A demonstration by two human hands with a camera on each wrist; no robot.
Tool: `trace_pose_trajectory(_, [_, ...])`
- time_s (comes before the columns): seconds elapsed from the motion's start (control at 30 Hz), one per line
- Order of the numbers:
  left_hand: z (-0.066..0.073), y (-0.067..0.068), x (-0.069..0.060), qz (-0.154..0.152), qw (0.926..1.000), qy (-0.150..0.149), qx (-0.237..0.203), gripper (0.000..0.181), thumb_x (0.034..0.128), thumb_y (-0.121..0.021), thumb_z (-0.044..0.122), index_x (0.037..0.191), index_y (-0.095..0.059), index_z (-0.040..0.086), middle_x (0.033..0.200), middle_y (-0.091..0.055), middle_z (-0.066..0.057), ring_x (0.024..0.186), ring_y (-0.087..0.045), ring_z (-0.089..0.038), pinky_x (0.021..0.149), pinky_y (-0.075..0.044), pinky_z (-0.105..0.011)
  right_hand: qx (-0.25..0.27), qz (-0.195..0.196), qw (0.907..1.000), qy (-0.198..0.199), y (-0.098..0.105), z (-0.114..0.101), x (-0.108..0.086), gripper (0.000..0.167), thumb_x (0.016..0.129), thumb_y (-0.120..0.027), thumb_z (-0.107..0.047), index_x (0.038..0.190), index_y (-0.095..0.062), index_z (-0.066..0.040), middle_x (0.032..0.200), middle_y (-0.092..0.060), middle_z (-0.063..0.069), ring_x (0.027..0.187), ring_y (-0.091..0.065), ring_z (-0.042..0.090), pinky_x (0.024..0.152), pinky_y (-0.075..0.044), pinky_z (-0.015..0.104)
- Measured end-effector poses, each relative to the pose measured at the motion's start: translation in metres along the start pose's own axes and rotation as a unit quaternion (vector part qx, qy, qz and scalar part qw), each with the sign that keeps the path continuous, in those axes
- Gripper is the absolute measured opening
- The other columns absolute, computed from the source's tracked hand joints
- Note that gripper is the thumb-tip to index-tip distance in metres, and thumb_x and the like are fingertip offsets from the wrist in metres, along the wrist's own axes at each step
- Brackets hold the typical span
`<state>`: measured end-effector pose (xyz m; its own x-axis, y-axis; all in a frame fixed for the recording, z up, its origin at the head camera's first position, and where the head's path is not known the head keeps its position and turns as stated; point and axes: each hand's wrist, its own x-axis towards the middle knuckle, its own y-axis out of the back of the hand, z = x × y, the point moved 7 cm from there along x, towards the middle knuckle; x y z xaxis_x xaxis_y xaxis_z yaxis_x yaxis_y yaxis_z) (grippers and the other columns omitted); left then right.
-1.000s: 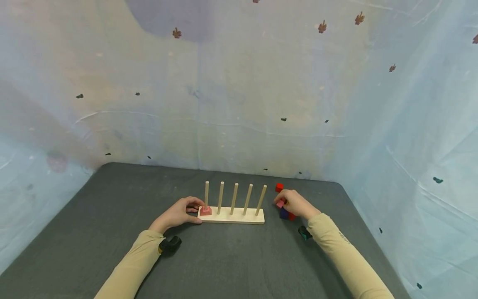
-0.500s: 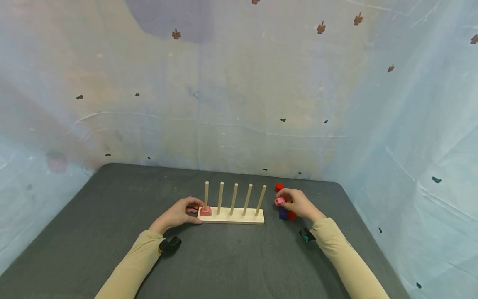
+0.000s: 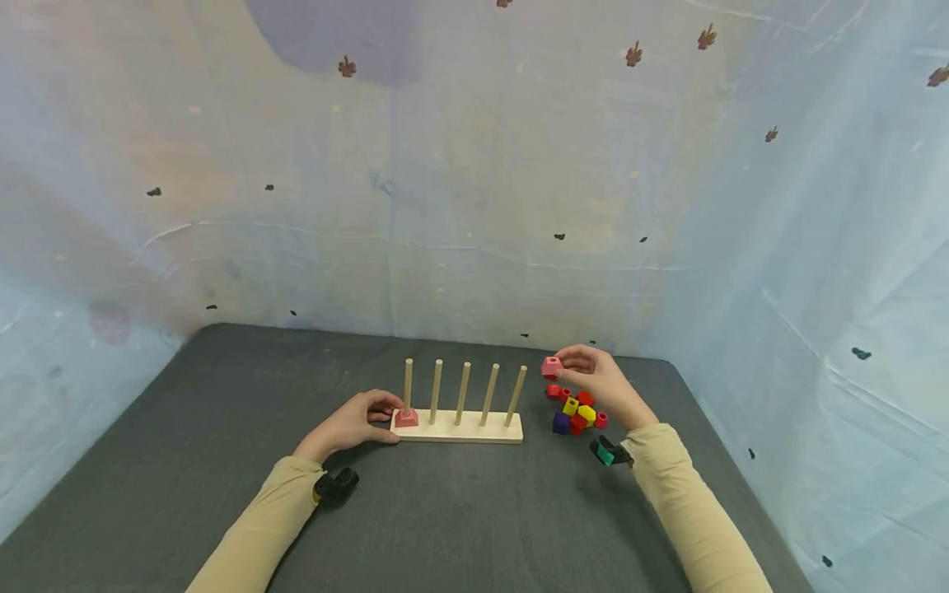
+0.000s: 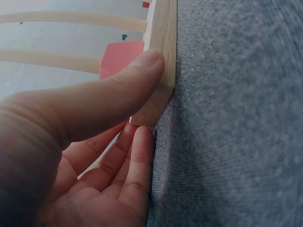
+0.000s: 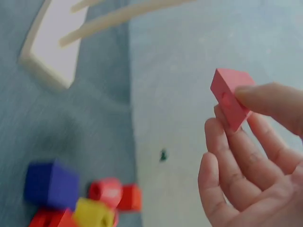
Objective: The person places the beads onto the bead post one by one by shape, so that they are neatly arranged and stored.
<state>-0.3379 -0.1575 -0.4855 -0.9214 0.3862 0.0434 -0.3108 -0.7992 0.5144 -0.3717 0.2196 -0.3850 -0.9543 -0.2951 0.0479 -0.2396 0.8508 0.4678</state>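
A wooden peg stand (image 3: 474,435) with several upright rods stands mid-table. Its leftmost rod carries a pink block (image 3: 406,418) that widens toward the base. My left hand (image 3: 354,425) holds the stand's left end; in the left wrist view the thumb lies along the base's front side and the fingers touch its end. Raised above the table on the right, my right hand (image 3: 602,380) pinches another pink block (image 3: 551,367) between thumb and fingers. A hole shows in this block (image 5: 232,99) in the right wrist view, and its sides slope.
Below my right hand lies a cluster of loose blocks: a dark blue cube (image 3: 561,423), yellow pieces (image 3: 586,414) and several red ones (image 3: 577,424). The dark table (image 3: 460,511) meets a pale hanging sheet (image 3: 460,272) at the back.
My right hand has picked the pink block out of the cluster and lifted it up and away, uncovering the other blocks. The left hand and the peg stand stay in place.
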Motion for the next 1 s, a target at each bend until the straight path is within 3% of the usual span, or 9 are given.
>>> trace_pose_trajectory(0.13, [0.000,0.000,-0.001,0.001,1.0000,0.003,-0.001,0.052,0.0729,-0.084,0.010,0.119,-0.060,0.004,0.117,-0.055,-0.010,0.107,-0.055,-0.027,0.094,-0.047,-0.043,0.036,0.017,0.9992,0.002,-0.002,-0.021,0.001,0.040,0.089,-0.070,-0.029,0.121,-0.057,-0.010,0.120,-0.061,0.010,0.114,-0.055,0.030,0.099,-0.042,0.049])
trace_pose_trajectory(0.43, [0.000,0.000,0.000,-0.001,1.0000,0.004,-0.004,0.054,0.0721,-0.084,0.011,0.120,-0.060,0.002,0.120,-0.056,-0.011,0.107,-0.055,-0.027,0.093,-0.047,-0.044,0.090,0.039,0.9907,0.094,-0.022,-0.078,0.005,0.037,0.090,-0.070,-0.022,0.120,-0.057,-0.006,0.118,-0.061,0.012,0.107,-0.058,0.028,0.091,-0.049,0.032])
trace_pose_trajectory(0.7, [-0.001,0.000,0.000,0.002,1.0000,0.005,-0.004,0.055,0.0718,-0.085,0.011,0.119,-0.060,0.002,0.120,-0.056,-0.011,0.107,-0.055,-0.026,0.093,-0.047,-0.044,0.140,0.011,0.9778,0.155,-0.058,-0.118,0.007,0.032,0.089,-0.070,-0.014,0.118,-0.058,-0.005,0.113,-0.062,0.013,0.103,-0.060,0.027,0.089,-0.051,0.037])
trace_pose_trajectory(1.0, [-0.002,0.000,0.002,-0.001,0.9999,0.010,-0.008,0.056,0.0718,-0.085,0.013,0.120,-0.059,0.003,0.118,-0.056,-0.010,0.105,-0.054,-0.025,0.094,-0.047,-0.043,0.145,-0.037,0.9651,0.215,-0.100,-0.149,0.008,0.029,0.089,-0.068,-0.004,0.116,-0.058,-0.004,0.111,-0.063,0.013,0.099,-0.060,0.029,0.086,-0.052,0.037])
